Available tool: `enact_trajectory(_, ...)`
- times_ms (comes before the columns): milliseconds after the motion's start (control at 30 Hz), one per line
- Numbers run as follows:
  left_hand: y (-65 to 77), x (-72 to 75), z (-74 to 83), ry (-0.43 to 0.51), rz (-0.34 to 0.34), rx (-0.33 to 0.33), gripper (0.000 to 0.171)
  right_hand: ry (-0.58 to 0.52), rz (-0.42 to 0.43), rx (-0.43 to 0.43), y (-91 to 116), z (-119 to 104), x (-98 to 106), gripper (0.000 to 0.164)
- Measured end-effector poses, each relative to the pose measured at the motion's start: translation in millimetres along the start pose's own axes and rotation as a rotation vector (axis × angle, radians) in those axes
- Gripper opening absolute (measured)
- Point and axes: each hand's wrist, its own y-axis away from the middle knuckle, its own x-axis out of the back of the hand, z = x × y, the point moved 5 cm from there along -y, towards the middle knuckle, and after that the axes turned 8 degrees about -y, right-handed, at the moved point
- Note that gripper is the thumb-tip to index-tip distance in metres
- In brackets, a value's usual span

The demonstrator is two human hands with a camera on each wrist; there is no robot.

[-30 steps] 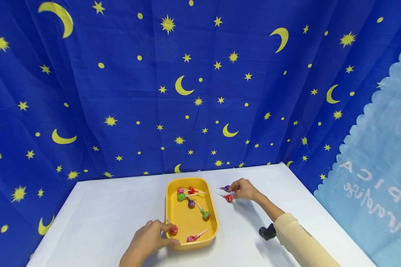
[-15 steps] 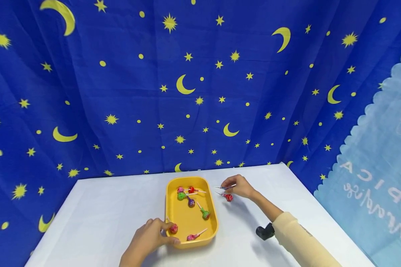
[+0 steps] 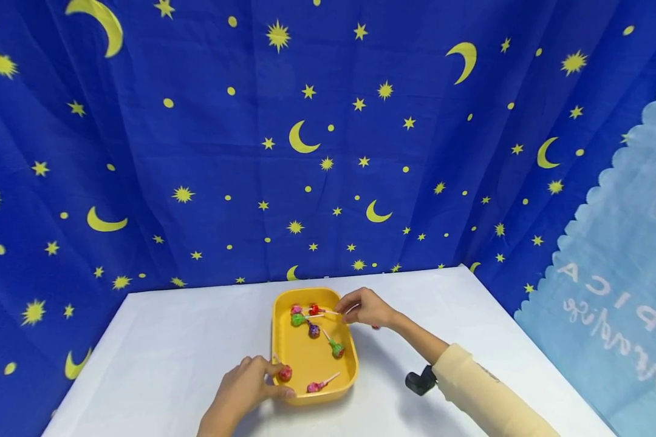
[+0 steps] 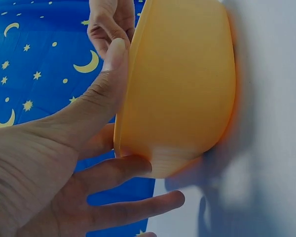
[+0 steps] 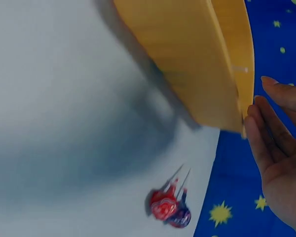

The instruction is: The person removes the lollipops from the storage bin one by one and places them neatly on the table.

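Observation:
My left hand (image 3: 246,387) holds the near left corner of a yellow tray (image 3: 311,364), its thumb along the rim. A red lollipop (image 3: 285,372) lies by those fingers, inside the tray. My right hand (image 3: 367,308) is bent at the tray's far right rim, close to a red lollipop (image 3: 314,309) whose stick points toward it. No lollipop shows between its fingers in the right wrist view, though they may hide one. Also in the tray are purple (image 3: 314,331), green (image 3: 336,349) and pink (image 3: 315,386) lollipops. A red wrapped lollipop (image 5: 164,205) and a purple one (image 5: 181,216) lie on the table.
A white cloth covers the table (image 3: 197,328). A black object (image 3: 421,380) is beside the right sleeve (image 3: 481,388). Blue curtains (image 3: 240,121) with stars and moons hang behind, and a light blue cloth (image 3: 623,273) hangs at the right.
My right hand has moved left from the loose lollipops to the tray's rim. A white stick showed at that hand half a second ago. My left hand has stayed at the tray.

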Motion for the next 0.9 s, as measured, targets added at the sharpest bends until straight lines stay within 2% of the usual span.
enact_trajectory(200, -1.4, -3.2, -1.3, 0.029, -0.011, 0.013, 0.055, 0.002, -0.078, 0.033, -6.2, -13.9, -20.3, 0.024)
enact_trajectory(333, -1.4, -2.9, -1.3, 0.048, 0.010, -0.014, 0.053, -0.005, -0.125, 0.020, -9.8, -24.0, -38.7, 0.024)
enact_trajectory(567, 1.4, -1.7, 1.1, 0.069, 0.003, -0.095, 0.024, -0.010, -0.226, 0.007, -14.3, -38.8, -75.7, 0.023)
enact_trajectory(900, 1.4, -0.7, 1.5, 0.037, 0.019, -0.111, 0.024, 0.059, -0.289, -0.064, -23.2, -42.3, -108.4, 0.022)
